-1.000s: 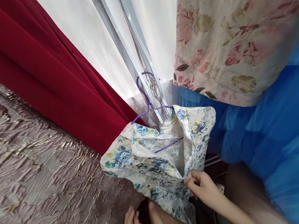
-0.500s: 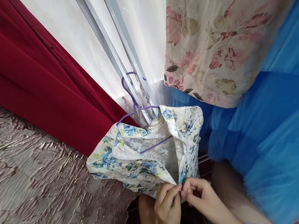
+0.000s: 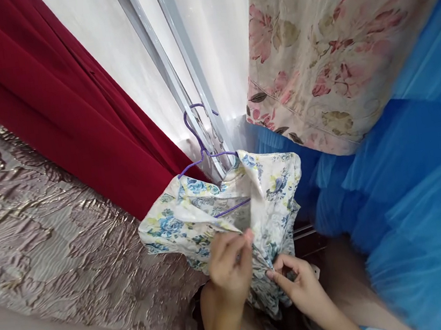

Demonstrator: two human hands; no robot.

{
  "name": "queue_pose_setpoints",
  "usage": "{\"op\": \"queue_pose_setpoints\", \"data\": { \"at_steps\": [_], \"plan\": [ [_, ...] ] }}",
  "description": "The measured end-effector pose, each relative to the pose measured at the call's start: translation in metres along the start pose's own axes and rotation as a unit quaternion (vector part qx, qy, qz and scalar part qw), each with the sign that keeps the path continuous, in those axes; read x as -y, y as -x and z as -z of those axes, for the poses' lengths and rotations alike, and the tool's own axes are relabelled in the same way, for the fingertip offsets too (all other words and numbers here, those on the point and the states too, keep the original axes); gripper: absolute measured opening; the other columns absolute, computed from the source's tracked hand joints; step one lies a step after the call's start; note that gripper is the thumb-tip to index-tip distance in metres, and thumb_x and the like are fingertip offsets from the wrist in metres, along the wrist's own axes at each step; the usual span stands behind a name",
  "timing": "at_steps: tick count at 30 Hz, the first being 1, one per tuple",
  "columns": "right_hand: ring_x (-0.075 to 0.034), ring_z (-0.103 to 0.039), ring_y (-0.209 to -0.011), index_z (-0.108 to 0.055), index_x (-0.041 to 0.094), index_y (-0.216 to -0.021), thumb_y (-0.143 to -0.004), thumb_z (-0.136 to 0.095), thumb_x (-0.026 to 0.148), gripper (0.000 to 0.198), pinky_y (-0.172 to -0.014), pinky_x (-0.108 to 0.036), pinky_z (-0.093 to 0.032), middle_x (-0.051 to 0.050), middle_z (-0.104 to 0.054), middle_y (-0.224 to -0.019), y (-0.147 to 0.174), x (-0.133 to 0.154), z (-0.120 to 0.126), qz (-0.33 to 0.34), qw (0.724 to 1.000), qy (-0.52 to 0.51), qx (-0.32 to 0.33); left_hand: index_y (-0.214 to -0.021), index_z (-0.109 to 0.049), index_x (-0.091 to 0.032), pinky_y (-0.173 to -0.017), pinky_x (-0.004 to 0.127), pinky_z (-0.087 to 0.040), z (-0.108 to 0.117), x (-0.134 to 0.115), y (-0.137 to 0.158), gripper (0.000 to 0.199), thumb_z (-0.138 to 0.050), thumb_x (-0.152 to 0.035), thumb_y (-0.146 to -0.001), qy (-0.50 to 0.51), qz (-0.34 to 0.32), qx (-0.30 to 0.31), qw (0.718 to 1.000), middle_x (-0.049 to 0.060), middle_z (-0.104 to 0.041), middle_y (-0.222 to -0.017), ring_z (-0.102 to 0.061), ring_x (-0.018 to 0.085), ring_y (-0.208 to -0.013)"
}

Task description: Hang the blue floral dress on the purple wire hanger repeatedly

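A white blouse [image 3: 167, 223] with blue and yellow flowers hangs on a purple wire hanger [image 3: 202, 144]. Its front is open at the neck, and the hanger's lower bar shows through the gap. My left hand [image 3: 230, 266] is raised at one front edge of the blouse, somewhat blurred, with thumb and fingertips pinched on the cloth. Lower down and to the right, my right hand [image 3: 295, 284] pinches the other front edge between thumb and forefinger. The fingertips hide the bit of cloth they hold. Below the hands the blouse's lower part hangs crumpled.
Grey metal rails [image 3: 185, 56] rise behind the hanger. Dark red cloth [image 3: 77, 129] and a textured mauve fabric [image 3: 75, 265] hang to the left. On the right are a beige garment with pink flowers [image 3: 313, 66] and a ruffled blue tulle garment [image 3: 423, 225]. My knees are below.
My left hand has moved up along the front edge, away from my right hand. My right hand stays low at the opening. The blouse's right front edge has folded over.
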State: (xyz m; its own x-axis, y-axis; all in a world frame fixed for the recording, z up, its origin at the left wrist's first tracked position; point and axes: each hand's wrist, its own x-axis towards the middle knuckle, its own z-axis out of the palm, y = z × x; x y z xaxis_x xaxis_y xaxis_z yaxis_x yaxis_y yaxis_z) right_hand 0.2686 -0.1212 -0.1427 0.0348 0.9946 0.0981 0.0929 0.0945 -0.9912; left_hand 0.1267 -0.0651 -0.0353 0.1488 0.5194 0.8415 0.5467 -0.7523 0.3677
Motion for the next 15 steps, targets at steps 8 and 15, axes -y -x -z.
{"op": "queue_pose_setpoints", "data": {
  "at_steps": [8, 15],
  "plan": [
    [-0.016, -0.052, -0.067, -0.055, 0.018, -0.07, -0.091, -0.064, 0.039, 0.03, -0.065, -0.027, -0.038, 0.001, -0.055, -0.067, 0.003, -0.002, 0.012, 0.005, 0.999, 0.028, 0.017, -0.089, -0.077, -0.022, -0.073, 0.03, -0.051, 0.019, 0.0, -0.13, 0.012, -0.078, -0.014, -0.08, -0.051, -0.063, -0.121, 0.989, 0.002, -0.064, -0.089, -0.059, 0.017, -0.086],
    [-0.017, -0.053, -0.074, -0.063, 0.019, -0.087, -0.095, -0.06, 0.036, 0.019, -0.07, -0.028, -0.041, -0.001, -0.059, -0.079, -0.025, 0.041, 0.03, 0.043, 0.999, -0.001, 0.012, -0.092, -0.077, -0.021, -0.076, 0.031, -0.054, 0.028, -0.002, -0.127, 0.01, -0.073, -0.014, -0.086, 0.019, -0.02, -0.009, 1.0, 0.002, -0.072, -0.089, -0.066, 0.016, -0.087]
  ]
}}
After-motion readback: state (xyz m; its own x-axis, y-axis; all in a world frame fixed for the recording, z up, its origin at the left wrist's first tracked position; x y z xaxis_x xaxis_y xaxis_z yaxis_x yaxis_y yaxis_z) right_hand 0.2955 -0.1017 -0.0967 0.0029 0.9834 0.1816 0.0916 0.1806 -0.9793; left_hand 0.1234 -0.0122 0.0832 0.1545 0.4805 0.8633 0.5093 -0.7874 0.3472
